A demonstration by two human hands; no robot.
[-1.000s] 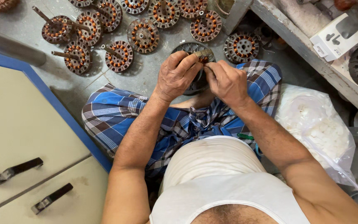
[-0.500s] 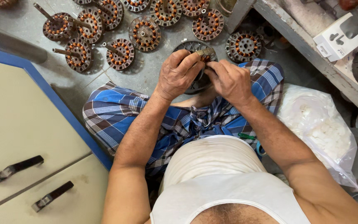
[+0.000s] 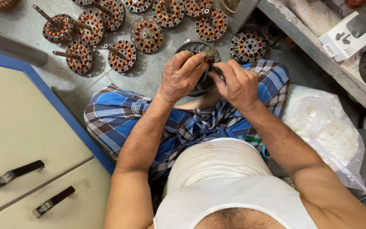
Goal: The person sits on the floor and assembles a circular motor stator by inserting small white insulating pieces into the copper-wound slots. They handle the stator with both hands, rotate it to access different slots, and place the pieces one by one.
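Observation:
I sit on the floor and hold a round fan-motor stator [image 3: 206, 55] with copper windings over my lap. My left hand [image 3: 182, 74] grips its left rim from above. My right hand [image 3: 236, 82] is closed on its right side, fingers pinched at the windings. Most of the stator is hidden under both hands. Several similar wound stators [image 3: 147, 34], some with shafts, lie on the grey floor just beyond it.
A cream cabinet with a blue edge [image 3: 43, 140] and black handles stands at my left. A clear plastic bag of white bits [image 3: 327, 131] lies at my right. A shelf [image 3: 318, 46] with a white box [image 3: 346, 36] runs along the upper right.
Both hands keep hold of the stator; the fingers have shifted slightly on it. The view has moved a little.

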